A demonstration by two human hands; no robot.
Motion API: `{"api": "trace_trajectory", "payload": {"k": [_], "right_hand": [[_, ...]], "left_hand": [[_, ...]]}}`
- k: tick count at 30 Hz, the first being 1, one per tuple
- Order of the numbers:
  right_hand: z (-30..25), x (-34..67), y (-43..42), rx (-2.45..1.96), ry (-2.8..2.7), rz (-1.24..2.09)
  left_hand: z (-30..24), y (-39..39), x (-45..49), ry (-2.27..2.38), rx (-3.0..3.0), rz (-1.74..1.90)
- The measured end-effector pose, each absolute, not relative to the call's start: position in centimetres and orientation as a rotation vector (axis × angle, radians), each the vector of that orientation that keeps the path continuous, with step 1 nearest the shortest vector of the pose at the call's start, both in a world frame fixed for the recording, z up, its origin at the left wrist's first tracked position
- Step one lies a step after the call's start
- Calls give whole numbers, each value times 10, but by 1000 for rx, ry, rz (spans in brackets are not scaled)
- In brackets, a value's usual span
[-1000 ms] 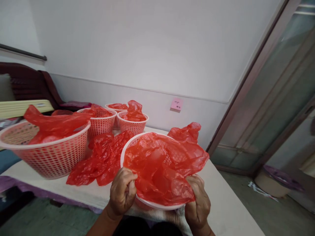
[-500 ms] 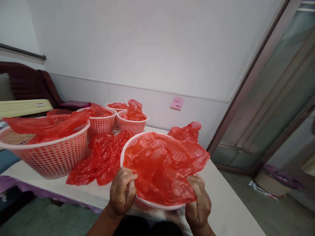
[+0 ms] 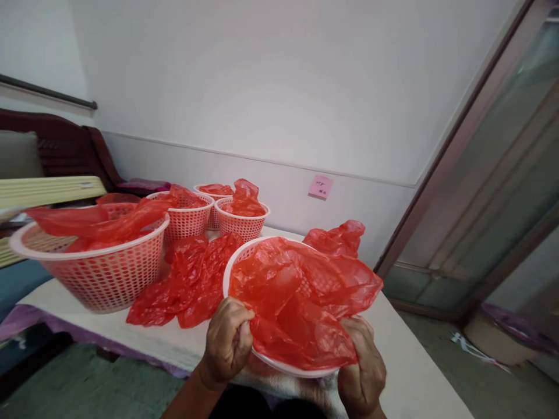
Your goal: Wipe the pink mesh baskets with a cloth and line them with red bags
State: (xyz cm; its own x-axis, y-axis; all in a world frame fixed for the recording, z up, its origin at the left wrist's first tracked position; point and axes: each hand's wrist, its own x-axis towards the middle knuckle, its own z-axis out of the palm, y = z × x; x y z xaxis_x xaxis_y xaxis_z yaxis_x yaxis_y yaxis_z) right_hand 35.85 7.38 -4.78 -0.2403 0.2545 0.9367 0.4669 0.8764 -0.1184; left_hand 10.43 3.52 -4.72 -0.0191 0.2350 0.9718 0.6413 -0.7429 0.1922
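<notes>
Two hands apart, our left hand [image 3: 227, 343] and right hand [image 3: 362, 372] are pinching the thin, crinkled red plastic bag [image 3: 301, 297], stretching left-to-right across the round perforated basket [image 3: 238, 255] tilting toward us at the table [image 3: 414, 372] edge.

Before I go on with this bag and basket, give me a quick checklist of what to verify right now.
1. Left hand gripping the red bag at the near rim: ok, fingers closed on it.
2. Right hand gripping the red bag on the other side: ok.
3. The red bag covering the basket all round: not ok, the far-left rim shows bare.
4. The basket seated flat on the table: cannot tell, the hands hide its underside.
5. Loose bags apart from the basket: cannot tell, they lie right beside its left wall.
</notes>
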Motion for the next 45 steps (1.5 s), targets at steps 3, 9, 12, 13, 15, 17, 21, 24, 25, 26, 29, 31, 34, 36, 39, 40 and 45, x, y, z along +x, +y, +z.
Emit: {"api": "trace_trajectory", "payload": {"k": [3,9,12,13,15,17,21,24,25,26,29,31,34,36,39,40,45], "right_hand": [[-50,359,74,-538,-1826,-211],[-49,359,75,-533,-1820,-216],[-47,358,75,-529,-1826,-227],[-47,358,75,-527,-1827,-230],[-47,358,75,-524,-1831,-229],[-47,358,75,-525,-1831,-224],[-49,358,76,-536,-1825,-202],[-48,358,78,-547,-1825,-201],[-48,357,79,-549,-1823,-204],[-47,357,80,-553,-1819,-204],[-46,355,83,-568,-1814,-201],[-46,354,85,-571,-1810,-211],[-47,353,89,-571,-1790,-232],[-47,353,91,-576,-1781,-239],[-46,353,92,-594,-1779,-242],[-46,353,92,-599,-1781,-241],[-44,352,92,-619,-1786,-236]], "left_hand": [[-48,36,105,-932,-1947,-1827],[-48,37,105,-927,-1943,-1835],[-48,36,105,-914,-1954,-1830],[-48,36,104,-911,-1958,-1830],[-48,37,104,-906,-1965,-1837],[-49,38,105,-905,-1966,-1856],[-49,41,106,-908,-1953,-1896],[-48,43,105,-915,-1956,-1899],[-48,44,105,-918,-1958,-1898],[-47,45,105,-921,-1959,-1898],[-46,48,104,-935,-1954,-1897],[-46,50,104,-946,-1946,-1899],[-44,53,104,-962,-1930,-1901],[-43,54,104,-976,-1924,-1901],[-41,53,103,-996,-1936,-1895],[-40,52,103,-1002,-1942,-1893],[-33,49,101,-1059,-1980,-1890]]}}
